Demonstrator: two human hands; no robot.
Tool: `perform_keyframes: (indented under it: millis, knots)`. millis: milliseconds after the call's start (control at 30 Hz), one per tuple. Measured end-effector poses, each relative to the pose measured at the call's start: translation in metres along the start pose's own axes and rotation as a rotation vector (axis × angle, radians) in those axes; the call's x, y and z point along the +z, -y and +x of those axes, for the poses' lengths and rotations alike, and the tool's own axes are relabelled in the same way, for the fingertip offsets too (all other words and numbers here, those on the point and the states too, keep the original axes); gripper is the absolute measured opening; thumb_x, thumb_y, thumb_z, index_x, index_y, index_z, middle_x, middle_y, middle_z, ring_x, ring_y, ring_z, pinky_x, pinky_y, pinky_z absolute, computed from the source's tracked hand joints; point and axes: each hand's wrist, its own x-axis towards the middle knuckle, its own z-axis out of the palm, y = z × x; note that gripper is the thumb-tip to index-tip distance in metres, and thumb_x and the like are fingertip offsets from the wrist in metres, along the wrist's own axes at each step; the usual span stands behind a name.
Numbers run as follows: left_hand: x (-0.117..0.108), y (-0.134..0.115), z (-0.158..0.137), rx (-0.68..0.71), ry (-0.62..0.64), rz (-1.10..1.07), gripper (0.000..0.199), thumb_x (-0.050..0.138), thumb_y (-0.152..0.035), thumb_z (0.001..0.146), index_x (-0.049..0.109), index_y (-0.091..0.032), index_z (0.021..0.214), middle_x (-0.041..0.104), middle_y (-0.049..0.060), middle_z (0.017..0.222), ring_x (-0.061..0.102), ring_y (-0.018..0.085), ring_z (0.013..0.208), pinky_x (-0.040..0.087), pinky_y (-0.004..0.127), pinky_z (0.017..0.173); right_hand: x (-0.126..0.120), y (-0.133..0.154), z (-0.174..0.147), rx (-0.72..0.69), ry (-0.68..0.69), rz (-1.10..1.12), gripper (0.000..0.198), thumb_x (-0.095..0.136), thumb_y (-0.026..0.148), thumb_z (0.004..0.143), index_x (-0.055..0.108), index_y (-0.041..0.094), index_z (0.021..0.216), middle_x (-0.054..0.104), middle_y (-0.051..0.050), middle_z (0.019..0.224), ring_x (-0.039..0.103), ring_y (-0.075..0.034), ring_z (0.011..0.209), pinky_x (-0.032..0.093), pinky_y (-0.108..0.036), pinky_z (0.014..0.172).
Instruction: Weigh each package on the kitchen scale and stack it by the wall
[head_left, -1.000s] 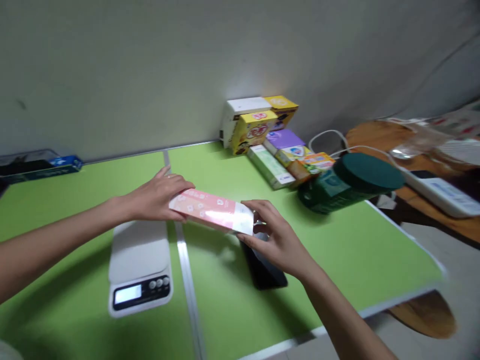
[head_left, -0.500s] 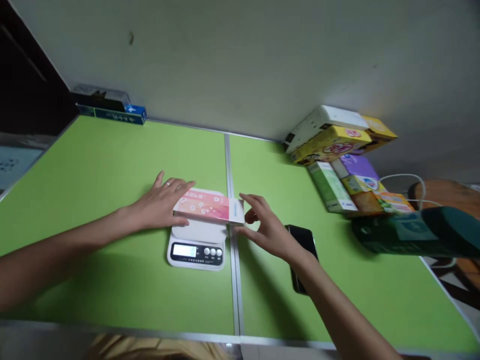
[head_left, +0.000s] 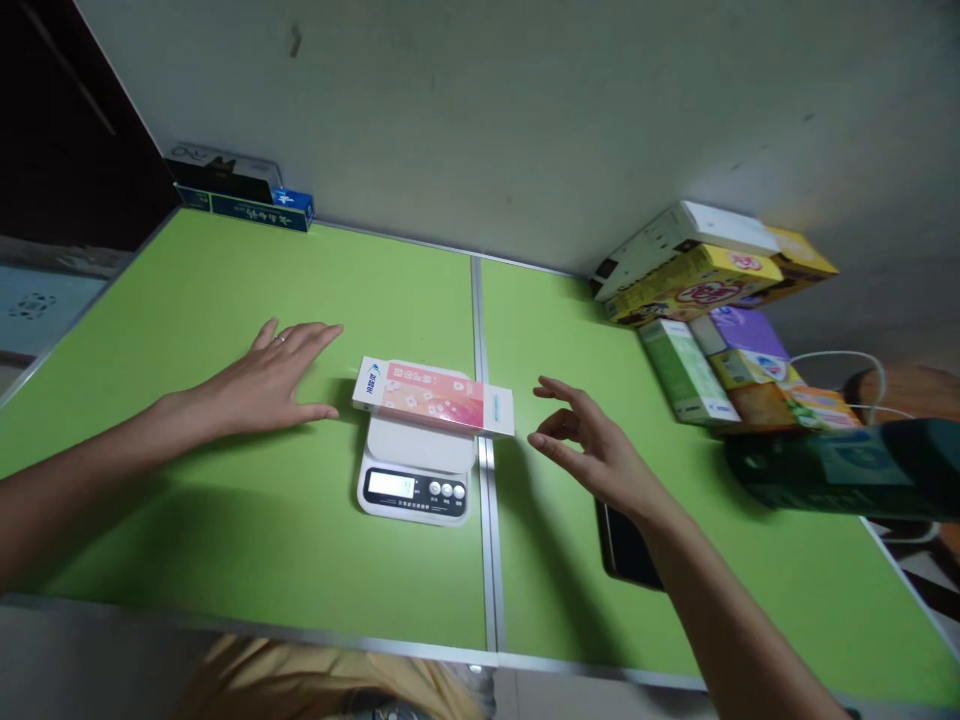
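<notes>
A pink and white toothpaste-style carton [head_left: 433, 396] lies crosswise on the platform of a white kitchen scale [head_left: 420, 444], its ends jutting past both sides. The scale's display is lit, but its digits are too blurred to read. Left of the carton, my left hand [head_left: 274, 380] hovers with fingers spread, touching nothing; a ring is on one finger. My right hand [head_left: 589, 440] is off the carton's right end, fingers curved and apart, holding nothing. Below my right forearm lies a black phone [head_left: 628, 545], partly covered by the arm.
Several boxes, among them a yellow carton [head_left: 694, 285] and a green-white box [head_left: 686, 372], are piled at the back right. A dark green bottle [head_left: 840, 468] is at the right edge. Dark blue boxes [head_left: 259, 212] stand at the back left. A metal seam [head_left: 489, 560] divides the green table.
Both hands have let go of the carton and drawn apart, the left to the left and the right to the right. The carton stays on the scale. The view has shifted slightly.
</notes>
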Motion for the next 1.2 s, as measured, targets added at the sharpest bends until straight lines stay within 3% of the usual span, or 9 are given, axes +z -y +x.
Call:
perform_keyframes:
  millis: [200, 467, 600, 733, 967, 1200]
  knots:
    - [-0.004, -0.019, 0.003, -0.023, 0.118, 0.096, 0.099, 0.057, -0.066, 0.077, 0.014, -0.022, 0.155, 0.024, 0.012, 0.16, 0.024, 0.039, 0.145, 0.012, 0.059, 0.119, 0.01, 0.001, 0.007, -0.006, 0.072, 0.03, 0.069, 0.063, 0.057, 0.08, 0.041, 0.026, 0.138, 0.054, -0.016, 0.129, 0.064, -0.019, 0.079, 0.058, -0.042, 0.076]
    - [0.004, -0.031, 0.014, 0.044, 0.165, 0.029, 0.096, 0.061, -0.059, 0.078, 0.015, -0.022, 0.154, 0.024, 0.012, 0.16, 0.022, 0.04, 0.145, 0.016, 0.06, 0.117, 0.013, 0.005, 0.01, -0.044, 0.105, 0.007, 0.07, 0.064, 0.054, 0.081, 0.038, 0.028, 0.141, 0.053, -0.014, 0.131, 0.064, -0.018, 0.077, 0.059, -0.041, 0.075]
    - [0.011, -0.034, 0.021, 0.1, 0.148, -0.06, 0.078, 0.06, -0.05, 0.083, 0.029, -0.022, 0.149, 0.036, 0.012, 0.155, 0.033, 0.035, 0.141, 0.027, 0.055, 0.114, 0.022, 0.003, 0.015, -0.078, 0.126, -0.038, 0.07, 0.066, 0.051, 0.081, 0.039, 0.025, 0.141, 0.058, -0.014, 0.123, 0.065, -0.021, 0.082, 0.059, -0.043, 0.078]
    - [0.012, -0.03, 0.027, 0.179, 0.152, -0.196, 0.055, 0.057, -0.04, 0.088, 0.044, -0.024, 0.139, 0.053, 0.011, 0.141, 0.051, 0.027, 0.126, 0.042, 0.044, 0.103, 0.028, 0.007, 0.024, -0.072, 0.14, -0.012, 0.055, 0.062, 0.051, 0.083, 0.048, 0.023, 0.128, 0.061, -0.014, 0.119, 0.066, -0.026, 0.091, 0.059, -0.041, 0.076]
    - [-0.023, 0.009, 0.028, 0.081, 0.099, -0.317, 0.062, 0.063, -0.032, 0.083, 0.042, -0.026, 0.141, 0.053, 0.008, 0.139, 0.053, 0.025, 0.123, 0.045, 0.038, 0.098, 0.031, 0.048, 0.068, -0.164, 0.128, -0.199, 0.049, 0.062, 0.047, 0.083, 0.052, 0.021, 0.124, 0.062, -0.007, 0.089, 0.057, -0.019, 0.065, 0.053, -0.033, 0.057]
    - [-0.051, 0.096, 0.038, -0.129, -0.001, -0.365, 0.068, 0.062, -0.029, 0.078, 0.042, -0.023, 0.142, 0.048, 0.009, 0.146, 0.049, 0.026, 0.13, 0.041, 0.04, 0.107, 0.095, 0.09, 0.169, -0.271, 0.171, -0.111, 0.045, 0.062, 0.037, 0.081, 0.052, 0.018, 0.121, 0.061, -0.01, 0.101, 0.06, -0.019, 0.073, 0.054, -0.035, 0.065]
